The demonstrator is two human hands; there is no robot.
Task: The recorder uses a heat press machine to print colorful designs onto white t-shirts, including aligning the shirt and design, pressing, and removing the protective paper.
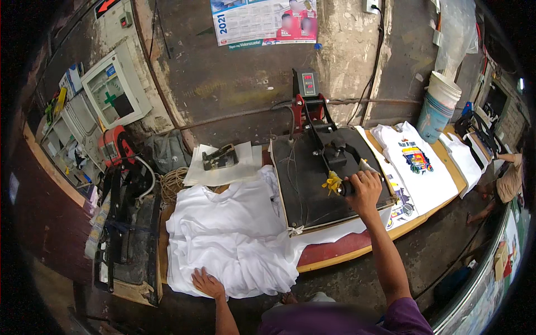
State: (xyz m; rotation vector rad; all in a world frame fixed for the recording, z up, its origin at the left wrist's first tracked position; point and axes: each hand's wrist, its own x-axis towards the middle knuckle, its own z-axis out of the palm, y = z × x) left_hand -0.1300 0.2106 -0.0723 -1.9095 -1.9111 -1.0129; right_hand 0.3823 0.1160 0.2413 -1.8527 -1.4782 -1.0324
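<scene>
Gripping the press handle [347,187], the right hand [364,187] has its fingers wrapped tight around the black grip, a scrap of yellow rag tied just beside them. The heat press [326,178] sits at the middle of the bench, its dark upper platen lowered over a white sheet or garment whose edge shows below the front rim.

Left hand [207,283] lies flat, fingers spread, on the near edge of the pile of white shirts [234,234], to the left of the press.

Risks, as judged:
- Pile crowds the press's left edge; a fold could touch the hot plate and scorch.
- Loose cables lie across the platen top; the lever could snag them.
- Right forearm passes over the plate's front corner; a slip off the handle could bring skin onto hot metal.
- Printed shirts [416,164] lie just right of the press, overhanging the bench edge [357,254]; a knock could drag them off.
</scene>
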